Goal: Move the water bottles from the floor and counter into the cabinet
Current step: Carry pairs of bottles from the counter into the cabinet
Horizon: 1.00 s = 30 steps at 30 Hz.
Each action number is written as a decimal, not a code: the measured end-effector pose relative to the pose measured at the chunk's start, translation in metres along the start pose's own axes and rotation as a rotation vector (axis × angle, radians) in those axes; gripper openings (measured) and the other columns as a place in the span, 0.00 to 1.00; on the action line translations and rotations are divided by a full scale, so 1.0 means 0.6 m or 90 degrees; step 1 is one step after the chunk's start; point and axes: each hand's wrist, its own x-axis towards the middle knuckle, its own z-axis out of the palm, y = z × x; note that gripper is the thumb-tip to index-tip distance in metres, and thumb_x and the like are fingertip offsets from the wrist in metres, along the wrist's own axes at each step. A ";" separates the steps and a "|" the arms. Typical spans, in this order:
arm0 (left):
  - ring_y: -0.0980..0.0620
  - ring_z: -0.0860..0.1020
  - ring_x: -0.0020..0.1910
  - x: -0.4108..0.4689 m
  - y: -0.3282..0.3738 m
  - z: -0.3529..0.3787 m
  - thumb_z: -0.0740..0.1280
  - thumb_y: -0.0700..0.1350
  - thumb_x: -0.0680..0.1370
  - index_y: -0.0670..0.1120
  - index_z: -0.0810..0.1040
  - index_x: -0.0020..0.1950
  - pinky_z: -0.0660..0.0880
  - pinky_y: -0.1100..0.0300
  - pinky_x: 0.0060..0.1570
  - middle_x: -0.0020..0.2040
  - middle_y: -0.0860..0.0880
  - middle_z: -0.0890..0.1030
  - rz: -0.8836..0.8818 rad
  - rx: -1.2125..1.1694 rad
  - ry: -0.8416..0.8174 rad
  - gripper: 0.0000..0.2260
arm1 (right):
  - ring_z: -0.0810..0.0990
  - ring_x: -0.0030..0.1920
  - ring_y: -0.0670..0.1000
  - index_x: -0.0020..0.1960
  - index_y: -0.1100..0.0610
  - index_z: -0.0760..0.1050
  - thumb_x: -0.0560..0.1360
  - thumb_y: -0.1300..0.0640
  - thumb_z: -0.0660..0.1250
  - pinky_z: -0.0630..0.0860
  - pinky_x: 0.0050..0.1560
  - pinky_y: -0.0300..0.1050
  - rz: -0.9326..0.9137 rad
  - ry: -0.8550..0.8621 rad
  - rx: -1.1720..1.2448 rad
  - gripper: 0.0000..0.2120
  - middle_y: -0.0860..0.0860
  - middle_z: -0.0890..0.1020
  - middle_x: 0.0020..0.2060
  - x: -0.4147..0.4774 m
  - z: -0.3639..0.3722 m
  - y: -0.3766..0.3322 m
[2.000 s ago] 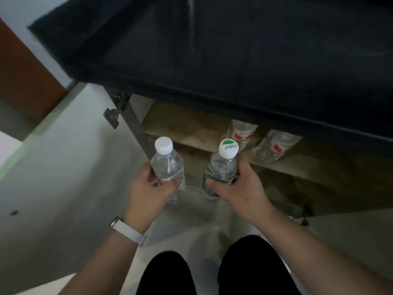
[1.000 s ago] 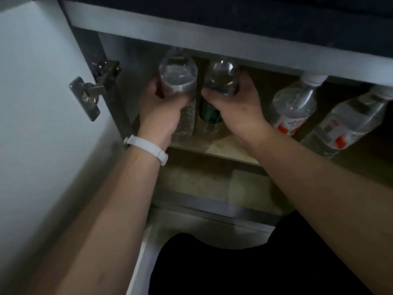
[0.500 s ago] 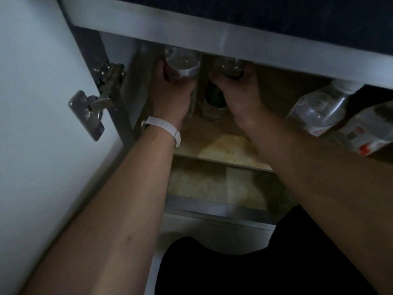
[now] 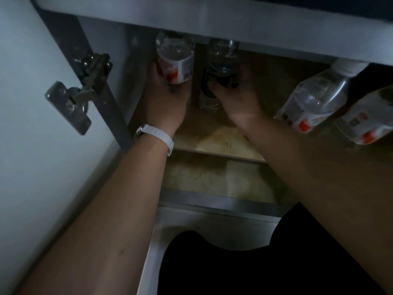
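Both my arms reach into the open cabinet, onto its wooden upper shelf (image 4: 219, 143). My left hand (image 4: 165, 103), with a white wristband, grips a clear water bottle with a red-and-white label (image 4: 176, 60) standing at the shelf's far left. Beside it, my right hand (image 4: 236, 99) holds a clear bottle with a dark green label (image 4: 219, 67). The caps of both bottles are hidden behind the cabinet's top rail. Two more red-labelled bottles (image 4: 314, 103) (image 4: 368, 122) stand on the same shelf at the right.
The white cabinet door (image 4: 32, 124) stands open at my left with a metal hinge (image 4: 83, 90) on its inner face. The grey top rail (image 4: 234, 20) overhangs the shelf. A lower shelf (image 4: 212, 182) lies below. My dark-clothed knees (image 4: 212, 262) are at the bottom.
Both hands have carried the two bottles from in front of the cabinet onto the upper shelf and pushed them deeper. My view has moved closer and lower.
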 end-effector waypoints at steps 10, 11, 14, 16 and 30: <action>0.59 0.69 0.69 -0.118 0.003 -0.039 0.69 0.51 0.76 0.54 0.69 0.74 0.68 0.54 0.69 0.72 0.53 0.73 0.044 0.188 -0.084 0.26 | 0.71 0.62 0.44 0.75 0.47 0.62 0.77 0.46 0.66 0.65 0.53 0.34 -0.058 -0.122 -0.133 0.28 0.47 0.72 0.66 -0.113 -0.066 -0.042; 0.59 0.68 0.69 -0.134 0.010 -0.044 0.69 0.51 0.77 0.54 0.68 0.74 0.68 0.55 0.69 0.73 0.53 0.72 0.048 0.210 -0.084 0.26 | 0.71 0.65 0.47 0.75 0.48 0.61 0.78 0.44 0.64 0.65 0.55 0.36 -0.076 -0.145 -0.168 0.28 0.48 0.71 0.69 -0.120 -0.076 -0.046; 0.53 0.72 0.69 -0.175 0.030 -0.056 0.68 0.52 0.78 0.54 0.68 0.75 0.69 0.54 0.68 0.71 0.52 0.73 0.052 0.277 -0.092 0.26 | 0.70 0.67 0.52 0.75 0.49 0.62 0.79 0.41 0.61 0.66 0.57 0.40 -0.136 -0.204 -0.253 0.28 0.51 0.70 0.71 -0.142 -0.110 -0.055; 0.51 0.74 0.66 -0.200 0.046 -0.065 0.68 0.52 0.78 0.51 0.70 0.74 0.72 0.51 0.66 0.68 0.50 0.76 0.082 0.337 -0.103 0.25 | 0.71 0.67 0.53 0.74 0.50 0.64 0.79 0.39 0.59 0.70 0.59 0.45 -0.214 -0.238 -0.347 0.27 0.51 0.71 0.70 -0.159 -0.137 -0.056; 0.39 0.74 0.67 -0.342 0.245 -0.116 0.65 0.53 0.78 0.45 0.75 0.70 0.72 0.41 0.65 0.69 0.43 0.75 0.230 0.637 -0.227 0.22 | 0.67 0.69 0.55 0.69 0.51 0.69 0.76 0.37 0.52 0.71 0.63 0.57 -0.379 -0.409 -0.567 0.29 0.52 0.72 0.68 -0.255 -0.332 -0.194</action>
